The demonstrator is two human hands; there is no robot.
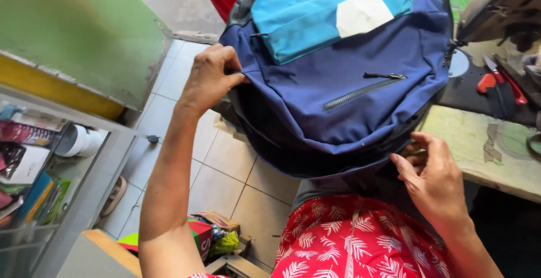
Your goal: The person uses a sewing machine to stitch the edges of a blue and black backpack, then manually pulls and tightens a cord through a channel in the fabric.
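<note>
Gripping the navy backpack (338, 86) at its side with our left hand (209, 78), fingers closed on fabric, we steady its lower rim with our right hand (431, 176), fingers loosely curled, zippers shut, bag half off the surface (479, 143) edge.

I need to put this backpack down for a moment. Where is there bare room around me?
Bare tiled floor lies between the glass cabinet and your lap. A strip of green tabletop is free beside your right hand. The table's far end, with scissors, is crowded.
</note>
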